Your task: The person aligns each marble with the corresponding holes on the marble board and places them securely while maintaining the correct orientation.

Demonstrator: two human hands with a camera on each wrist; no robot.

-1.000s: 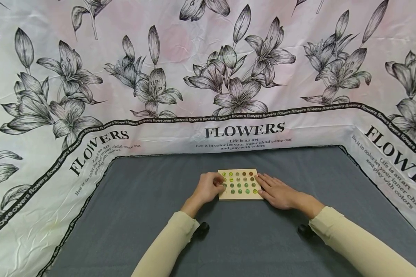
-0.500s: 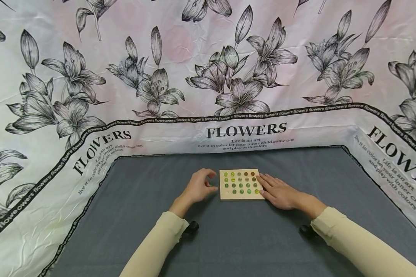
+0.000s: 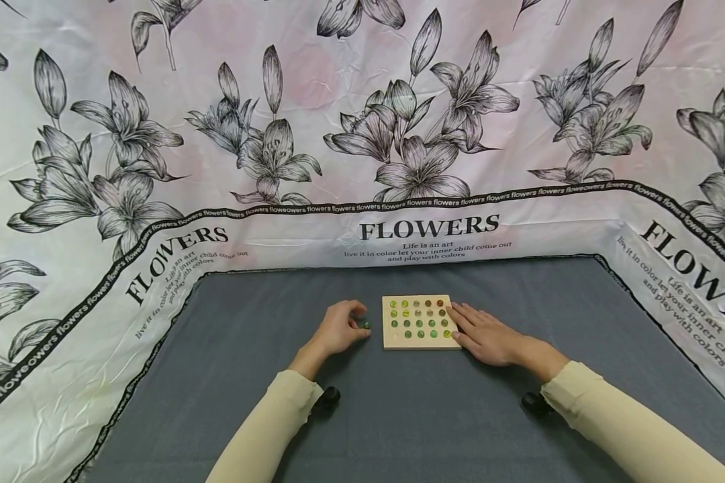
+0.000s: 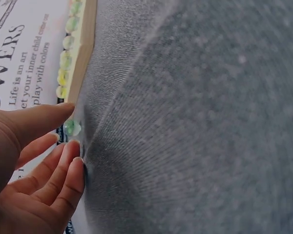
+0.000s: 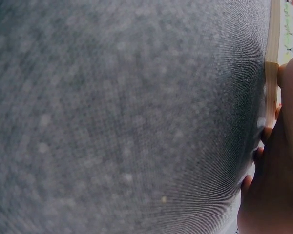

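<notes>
A pale wooden board [image 3: 419, 343] lies on the grey cloth, with rows of green, yellow and brown glass marbles set in it. At its near left corner a hollow shows bare wood. Left of the board, a loose green marble [image 3: 366, 325] sits beside the thumb of my left hand [image 3: 337, 329]. In the left wrist view that marble [image 4: 72, 127] appears between the thumb and the bent fingers, with gaps around it. My right hand [image 3: 489, 337] rests with its fingers extended on the board's right edge. The right wrist view shows only part of this hand against the board's side.
Grey cloth [image 3: 435, 416] covers the surface around the board. White fabric with printed flowers [image 3: 419, 168] rises behind and along both sides. A dark strap piece [image 3: 326, 400] hangs under the left wrist, and another [image 3: 534, 404] under the right.
My left hand has drawn back leftwards from the board's left edge and lowered slightly. A green marble now shows by its thumb. The right hand stays in place.
</notes>
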